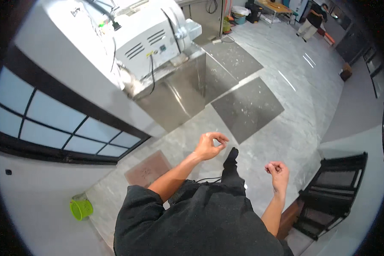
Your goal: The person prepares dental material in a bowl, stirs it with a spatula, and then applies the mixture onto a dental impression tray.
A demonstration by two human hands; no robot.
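Observation:
My left hand (210,146) is held out in front of my body, above the floor. Its fingers curve toward the thumb with a gap between them, and nothing shows in it. To the right, my right hand (278,174) hangs in the air with its fingers curled in against the thumb; I see no object in it. Neither hand touches anything. Below and between them my dark shoe (231,157) shows on the grey floor. Nearest ahead of the left hand lies a grey floor mat (247,109).
A white machine (149,40) stands on a steel counter (170,100) ahead left. A second grey mat (232,57) lies beyond; a reddish mat (147,168) and a green bucket (81,208) are at left. A dark-framed rack (335,190) stands right. A person (315,21) is far off.

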